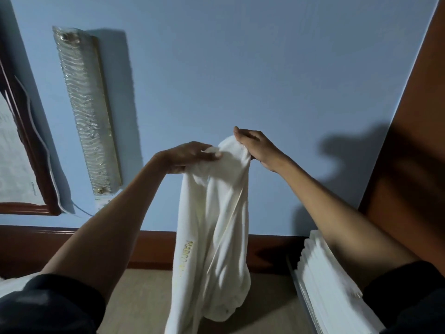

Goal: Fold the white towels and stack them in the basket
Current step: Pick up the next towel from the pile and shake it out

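The left hand (190, 156) pinches the top of a white towel (214, 225) hanging mid-scene before the blue wall (240, 68). The right hand (257, 147) clenches the same bunched edge. Near right, folded towels (332, 280) sit stacked, perhaps in a basket (304, 297).

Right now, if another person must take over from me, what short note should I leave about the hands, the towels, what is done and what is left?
The left hand holds the top edge of the white towel, raised in front of the blue wall.
The right hand grips the same top edge, close beside it.
The towel hangs bunched and is not yet folded.
Done: a stack of folded towels lies at lower right, in what seems to be the basket.
Left: spread and fold this towel, then put it on the stack. I cannot tell whether more towels are waiting.
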